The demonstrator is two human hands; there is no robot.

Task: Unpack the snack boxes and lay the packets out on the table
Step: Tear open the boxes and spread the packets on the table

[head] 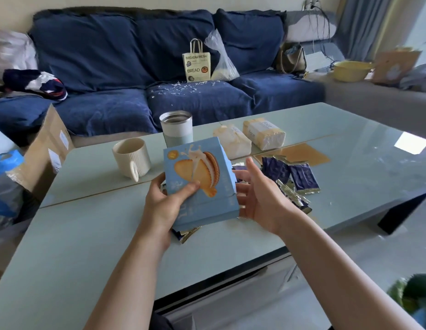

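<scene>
Box up in your left hand, packets loose on the table

Sofa dark blue along the back, paper bag standing on its seat; table pale, glass-topped, filling the foreground; on it two wrapped loaves at the far side, a steel tumbler and a ribbed mug to the left; the light-blue box is held tilted above the table's middle, your left hand gripping its near left edge, thumb across the printed face; your right hand is just beside the box's right side, fingers spread and relaxed, holding nothing; dark-blue packets lie scattered to the right of the box, a few more poking out beneath it
</scene>
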